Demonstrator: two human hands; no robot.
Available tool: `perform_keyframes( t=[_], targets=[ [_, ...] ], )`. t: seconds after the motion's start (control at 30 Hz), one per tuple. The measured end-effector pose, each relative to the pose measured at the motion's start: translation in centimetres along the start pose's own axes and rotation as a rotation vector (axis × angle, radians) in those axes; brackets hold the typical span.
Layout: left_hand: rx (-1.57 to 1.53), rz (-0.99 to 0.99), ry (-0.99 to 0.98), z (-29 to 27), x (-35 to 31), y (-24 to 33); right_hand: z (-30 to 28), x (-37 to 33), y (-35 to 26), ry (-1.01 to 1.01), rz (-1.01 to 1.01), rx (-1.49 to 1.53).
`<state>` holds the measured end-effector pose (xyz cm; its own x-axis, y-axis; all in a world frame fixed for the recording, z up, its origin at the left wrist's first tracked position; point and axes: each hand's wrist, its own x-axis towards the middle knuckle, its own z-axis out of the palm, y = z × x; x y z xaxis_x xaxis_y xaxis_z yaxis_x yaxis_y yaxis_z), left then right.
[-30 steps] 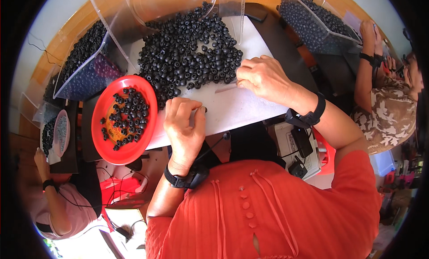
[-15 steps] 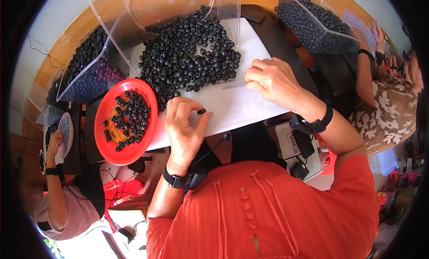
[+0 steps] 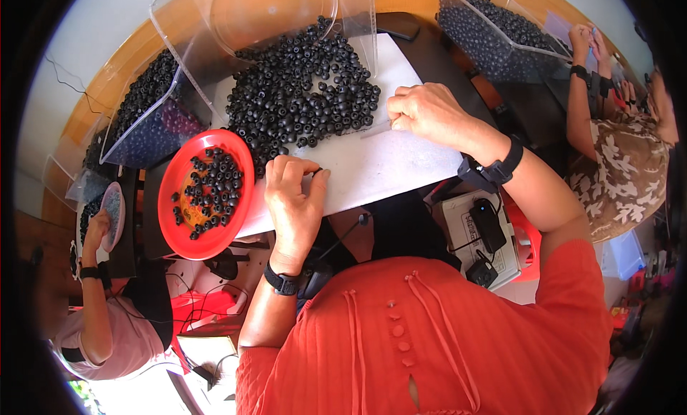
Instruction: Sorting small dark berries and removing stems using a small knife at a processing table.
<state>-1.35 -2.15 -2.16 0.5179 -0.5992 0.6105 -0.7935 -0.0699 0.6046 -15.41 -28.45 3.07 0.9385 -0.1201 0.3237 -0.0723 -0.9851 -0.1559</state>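
Note:
My left hand is closed in a pinch by the board's near edge, a small black round bead between thumb and fingertips, mostly hidden. In my right hand, closed above the board's right side, is a thin, pale, pointed tool; its exact kind is unclear. Its tip points left, toward the heap of black beads, many showing a small hole. The heap lies on a white board. Left of my left hand, a red plate carries more black beads.
A clear plastic bin lies tipped behind the heap. Other clear bins of dark beads stand at left and far right. Co-workers sit on both sides, one hand at left by a pale plate. Cables hang below the table.
My left thumb and fingers have closed further over the bead, now hiding most of it. The right hand has shifted slightly left and up with the tool. The view has shifted a little.

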Motion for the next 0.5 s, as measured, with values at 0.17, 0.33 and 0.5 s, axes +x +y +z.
perform_keyframes(
  t=[0.17,0.33,0.5],
  targets=[
    [0.042,0.026,0.045,0.0,-0.1,-0.8,-0.5,-0.1,0.0,0.030,0.050,0.008],
    [-0.008,-0.018,0.060,-0.2,-0.1,-0.5,-1.5,-2.3,-2.1,0.003,-0.019,0.121],
    [-0.096,-0.044,0.098,-0.3,-0.4,-0.9,-2.7,-3.2,-4.4,0.069,0.034,0.204]
  ],
)
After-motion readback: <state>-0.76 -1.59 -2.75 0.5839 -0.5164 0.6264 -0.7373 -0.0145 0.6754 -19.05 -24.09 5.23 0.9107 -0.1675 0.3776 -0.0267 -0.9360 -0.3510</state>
